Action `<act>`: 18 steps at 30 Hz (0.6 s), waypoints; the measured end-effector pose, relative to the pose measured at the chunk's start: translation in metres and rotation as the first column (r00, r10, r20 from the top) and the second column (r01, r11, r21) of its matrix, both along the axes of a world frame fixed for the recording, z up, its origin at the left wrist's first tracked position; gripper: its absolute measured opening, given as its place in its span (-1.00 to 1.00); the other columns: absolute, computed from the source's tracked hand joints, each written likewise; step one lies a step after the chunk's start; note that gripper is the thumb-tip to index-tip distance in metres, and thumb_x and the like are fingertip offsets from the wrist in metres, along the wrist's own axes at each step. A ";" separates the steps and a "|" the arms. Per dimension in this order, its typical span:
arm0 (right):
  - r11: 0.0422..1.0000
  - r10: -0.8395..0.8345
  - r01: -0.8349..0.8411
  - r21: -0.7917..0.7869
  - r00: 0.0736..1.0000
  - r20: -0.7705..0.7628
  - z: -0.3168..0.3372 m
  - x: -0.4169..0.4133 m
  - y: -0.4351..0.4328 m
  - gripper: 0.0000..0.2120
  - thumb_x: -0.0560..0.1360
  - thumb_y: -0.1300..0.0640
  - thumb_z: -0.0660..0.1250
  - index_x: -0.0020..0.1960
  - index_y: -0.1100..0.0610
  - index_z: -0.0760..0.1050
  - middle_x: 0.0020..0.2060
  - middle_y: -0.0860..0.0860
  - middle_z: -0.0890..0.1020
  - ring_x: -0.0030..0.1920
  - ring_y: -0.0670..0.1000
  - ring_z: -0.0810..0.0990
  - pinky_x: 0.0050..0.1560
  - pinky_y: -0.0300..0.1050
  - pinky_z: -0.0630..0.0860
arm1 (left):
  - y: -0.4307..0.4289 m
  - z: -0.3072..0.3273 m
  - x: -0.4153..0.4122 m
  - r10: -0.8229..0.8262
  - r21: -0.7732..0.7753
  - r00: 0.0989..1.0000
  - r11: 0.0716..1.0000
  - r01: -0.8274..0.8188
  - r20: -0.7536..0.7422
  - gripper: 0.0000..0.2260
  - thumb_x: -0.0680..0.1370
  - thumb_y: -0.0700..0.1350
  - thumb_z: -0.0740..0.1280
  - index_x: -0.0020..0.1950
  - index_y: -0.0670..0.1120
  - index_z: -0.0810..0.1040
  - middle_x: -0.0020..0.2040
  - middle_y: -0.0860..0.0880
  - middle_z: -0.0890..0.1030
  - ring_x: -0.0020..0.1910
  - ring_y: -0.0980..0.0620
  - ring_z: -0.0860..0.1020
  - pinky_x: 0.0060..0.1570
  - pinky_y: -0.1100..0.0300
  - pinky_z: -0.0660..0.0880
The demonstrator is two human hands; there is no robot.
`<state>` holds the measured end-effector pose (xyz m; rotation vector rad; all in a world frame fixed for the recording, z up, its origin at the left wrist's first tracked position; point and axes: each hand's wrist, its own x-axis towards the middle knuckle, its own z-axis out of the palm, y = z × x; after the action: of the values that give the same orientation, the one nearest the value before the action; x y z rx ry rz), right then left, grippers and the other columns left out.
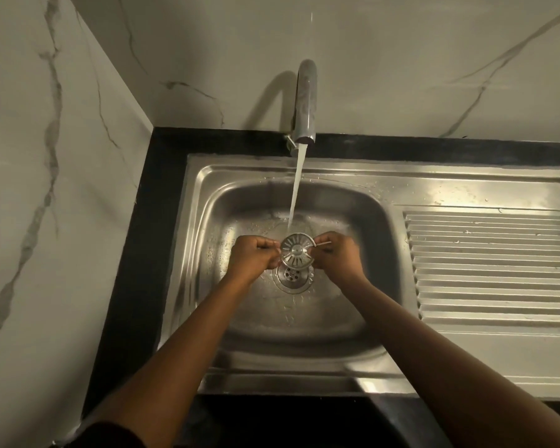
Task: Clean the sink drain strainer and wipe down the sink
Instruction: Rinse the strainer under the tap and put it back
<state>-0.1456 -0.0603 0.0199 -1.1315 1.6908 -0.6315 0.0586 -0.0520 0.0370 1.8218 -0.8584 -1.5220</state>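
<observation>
Two hands: left hand (252, 255) and right hand (336, 253), fingers clenched on one strainer (296, 249) between them, above drain (292, 275). One tap (305, 101), one water stream (296, 185) just beyond fingers. One sink (304, 321).

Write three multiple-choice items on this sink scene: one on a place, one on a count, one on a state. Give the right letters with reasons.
1. Where is the strainer?
A. Seated in the drain
B. Held above the drain
C. On the drainboard

2. How many hands hold the strainer?
A. None
B. One
C. Two

3. What state is the tap in?
A. Running
B. Off
C. Dripping only

Answers:
1. B: the strainer is lifted, and the open drain shows below it in the sink.
2. C: the left hand and the right hand each grip a side.
3. A: a solid stream of water falls from the spout to the strainer.
</observation>
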 end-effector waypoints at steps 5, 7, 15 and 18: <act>0.990 -0.034 0.039 0.137 0.999 -0.043 -0.028 0.000 0.005 -0.82 0.46 0.30 0.54 -0.23 0.08 0.65 -0.37 0.04 0.71 -0.39 0.01 0.73 -0.38 -0.15 0.64 | -0.001 -0.030 -0.004 -0.076 0.066 0.989 0.995 0.069 0.123 -0.93 0.48 -0.36 0.50 -0.05 -0.28 0.72 -0.11 -0.28 0.74 -0.27 -0.12 0.70 -0.13 -0.02 0.71; 0.987 0.013 0.005 0.159 0.993 -0.115 -0.038 0.001 0.006 -0.80 0.47 0.26 0.54 -0.26 0.03 0.66 -0.39 -0.01 0.71 -0.40 -0.05 0.72 -0.37 -0.18 0.65 | -0.002 -0.044 -0.006 -0.093 0.086 0.981 0.993 0.079 0.169 -0.94 0.47 -0.36 0.51 -0.10 -0.24 0.73 -0.12 -0.23 0.75 -0.28 -0.12 0.71 -0.15 -0.03 0.72; 0.970 0.072 -0.012 0.242 0.967 -0.242 -0.073 0.008 0.003 -0.88 0.48 0.29 0.52 0.01 0.16 0.74 -0.10 0.13 0.76 -0.19 0.07 0.74 -0.13 -0.08 0.73 | 0.004 -0.091 -0.020 -0.116 0.143 0.936 0.987 0.072 0.332 -0.78 0.45 -0.31 0.52 -0.27 0.01 0.72 -0.17 -0.05 0.77 -0.21 0.02 0.74 -0.12 0.05 0.72; 0.970 0.109 -0.029 0.240 0.938 -0.329 -0.085 0.009 0.002 -0.84 0.48 0.25 0.51 0.04 0.11 0.75 -0.05 0.07 0.76 -0.25 -0.10 0.58 -0.34 -0.47 0.41 | 0.007 -0.099 -0.024 -0.122 0.124 0.922 0.989 0.081 0.368 -0.86 0.43 -0.27 0.52 -0.10 -0.05 0.78 -0.08 -0.03 0.78 -0.12 0.08 0.70 -0.04 0.20 0.65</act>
<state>-0.1364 -0.0586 -0.0649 -1.1723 1.9476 -0.1892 0.0346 -0.0447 -0.0617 2.2229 -1.0807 -1.3196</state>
